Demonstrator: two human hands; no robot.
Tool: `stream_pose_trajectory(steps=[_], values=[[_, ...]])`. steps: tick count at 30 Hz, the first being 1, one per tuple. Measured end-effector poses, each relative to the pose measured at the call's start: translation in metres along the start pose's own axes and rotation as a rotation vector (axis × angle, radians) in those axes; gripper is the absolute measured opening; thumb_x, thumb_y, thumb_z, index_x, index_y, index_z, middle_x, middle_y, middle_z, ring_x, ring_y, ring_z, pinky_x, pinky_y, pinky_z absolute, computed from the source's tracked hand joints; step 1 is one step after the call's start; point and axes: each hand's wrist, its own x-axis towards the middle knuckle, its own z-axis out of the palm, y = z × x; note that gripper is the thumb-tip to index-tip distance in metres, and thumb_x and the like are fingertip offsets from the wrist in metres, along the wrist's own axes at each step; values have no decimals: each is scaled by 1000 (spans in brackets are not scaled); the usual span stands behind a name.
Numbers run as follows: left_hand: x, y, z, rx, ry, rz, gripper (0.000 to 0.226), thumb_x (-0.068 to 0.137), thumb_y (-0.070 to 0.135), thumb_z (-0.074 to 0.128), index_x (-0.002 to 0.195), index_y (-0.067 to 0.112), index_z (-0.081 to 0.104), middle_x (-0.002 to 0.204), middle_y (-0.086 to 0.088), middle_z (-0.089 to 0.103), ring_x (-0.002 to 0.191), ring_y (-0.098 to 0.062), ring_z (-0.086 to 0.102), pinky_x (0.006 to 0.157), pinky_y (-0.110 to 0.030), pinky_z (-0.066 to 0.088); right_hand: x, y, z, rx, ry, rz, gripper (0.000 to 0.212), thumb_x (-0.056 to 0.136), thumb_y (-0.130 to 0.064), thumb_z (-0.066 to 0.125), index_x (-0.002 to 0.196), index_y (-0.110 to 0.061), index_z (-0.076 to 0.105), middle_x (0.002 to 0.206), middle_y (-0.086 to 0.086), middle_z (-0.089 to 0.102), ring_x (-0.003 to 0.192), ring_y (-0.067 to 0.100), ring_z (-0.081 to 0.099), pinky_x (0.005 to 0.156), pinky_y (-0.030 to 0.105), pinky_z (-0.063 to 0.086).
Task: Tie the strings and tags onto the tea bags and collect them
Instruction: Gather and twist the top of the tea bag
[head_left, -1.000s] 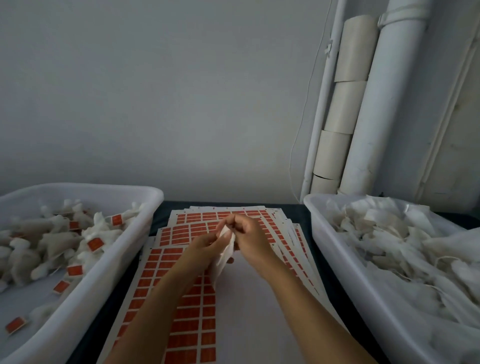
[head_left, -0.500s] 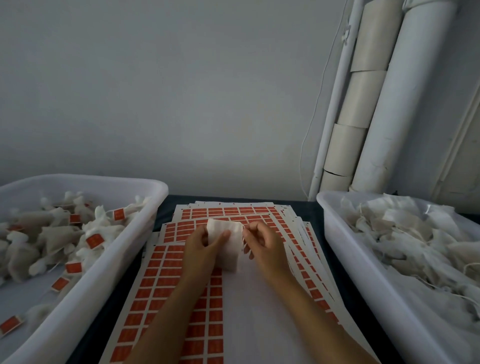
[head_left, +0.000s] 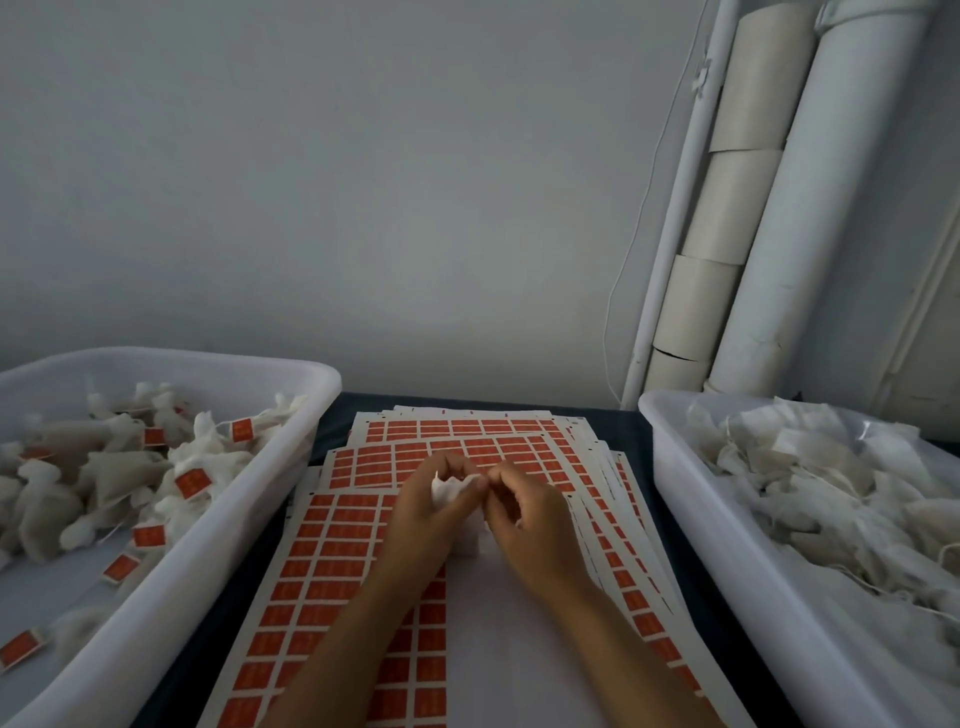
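Left hand (head_left: 423, 512): grips bunched white tea bag (head_left: 451, 488) above tag sheets (head_left: 332, 561).
Right hand (head_left: 524, 514): fingers pinch the bag's top.

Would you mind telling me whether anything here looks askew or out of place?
Only the stacked white sheets of orange tags look askew: they are fanned out, edges unaligned. Both hands, left hand and right hand, hold a crumpled white tea bag above them.

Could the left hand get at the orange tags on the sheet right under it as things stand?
Probably not at once: the left hand is pinching the white tea bag together with the right hand. The orange tag sheet lies uncovered just below it, so once the bag is released nothing blocks the way.
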Motion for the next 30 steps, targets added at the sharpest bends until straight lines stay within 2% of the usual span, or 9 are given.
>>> stream_pose_trajectory(steps=[4,8,11,15,21,25,27,30], values=[[2,-1,2,71,48,42,11,89,21,60,91,11,58,83,2,60,70,-5,57,56,-9,45,4,0,-5,-66,91,-1,11,90,-22,59,79,-23,58,70,-16,57,63,5,59,60,8,48],[1,-4,3,82,39,51,5,91,16,57,90,12,57,79,1,59,65,-1,56,53,-8,45,4,-3,-3,-114,94,-10,14,89,-22,60,75,-22,56,68,-11,58,59,7,56,57,8,47],[2,-5,3,29,71,28,3,92,13,56,89,15,56,75,3,61,63,-1,58,53,-9,46,5,-4,-2,-131,105,-8,21,88,-19,60,71,-24,50,63,-14,52,54,7,52,53,8,43],[2,-6,1,40,131,-30,4,92,21,56,89,23,53,82,0,61,73,-11,60,57,-14,48,6,0,-6,-122,143,75,24,88,-17,59,67,-24,48,58,-19,47,53,6,52,50,8,40],[5,-8,-2,44,169,-46,4,92,22,57,89,20,55,80,6,61,69,7,57,53,-3,43,8,5,-11,-97,212,209,33,88,-17,59,61,-30,44,56,-16,50,51,6,50,50,6,37],[6,-11,-1,34,179,-98,5,92,23,56,87,22,55,81,5,61,72,-6,58,55,-10,43,8,6,-5,-32,237,266,31,88,-15,58,61,-27,47,58,-13,52,54,7,52,48,7,41],[8,-13,-1,78,173,-141,7,92,24,55,86,21,55,82,3,60,74,-10,56,57,-13,41,6,5,-1,42,255,289,31,89,-13,56,63,-26,48,60,-12,54,61,2,54,52,5,43],[8,-14,-5,143,83,-144,18,91,35,56,79,20,55,69,6,58,61,-7,54,51,-10,43,5,8,1,92,287,339,30,91,-14,54,64,-26,48,62,-13,54,58,2,53,51,6,42]])
